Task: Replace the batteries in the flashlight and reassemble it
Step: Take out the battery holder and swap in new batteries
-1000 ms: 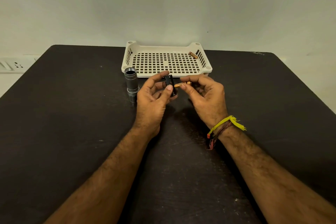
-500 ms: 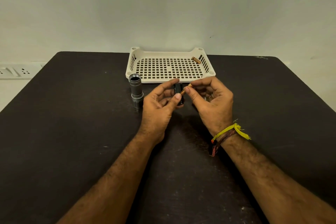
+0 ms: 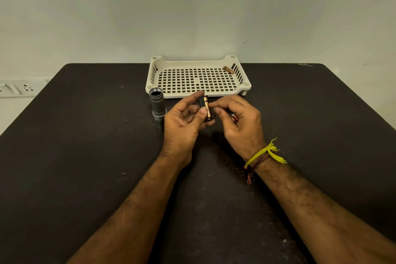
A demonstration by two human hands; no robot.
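Dark scuffed table [image 3: 85, 156] against plain pale wall [image 3: 192, 6], socket strip [image 3: 17, 89] at left.

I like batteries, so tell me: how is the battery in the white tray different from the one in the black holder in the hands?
The tray battery lies flat and loose in the tray's far right corner; nothing touches it. The holder battery is seated lengthwise in the black holder, which the left hand grips above the table, with the right hand's fingertips close beside it. Both look coppery and slim.
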